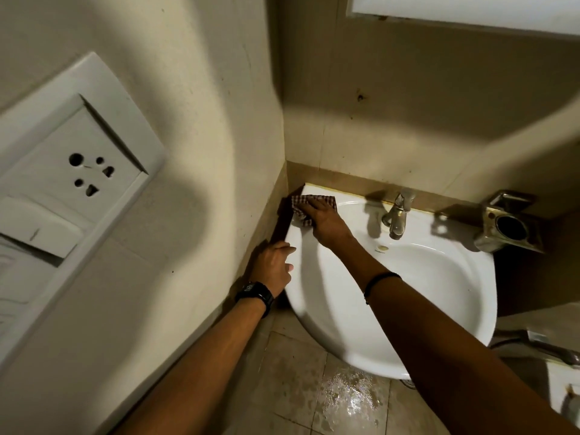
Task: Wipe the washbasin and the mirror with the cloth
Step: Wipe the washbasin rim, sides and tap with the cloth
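Observation:
A white washbasin is fixed in the corner of a bathroom. My right hand presses a red-and-white checked cloth flat onto the basin's back left corner. My left hand, with a black watch on the wrist, grips the basin's left rim beside the wall. Only the bottom edge of the mirror shows, at the top right above the basin.
A metal tap stands at the back of the basin. To its right a metal holder is fixed to the wall. A white socket plate sits on the left wall. The tiled floor below is wet.

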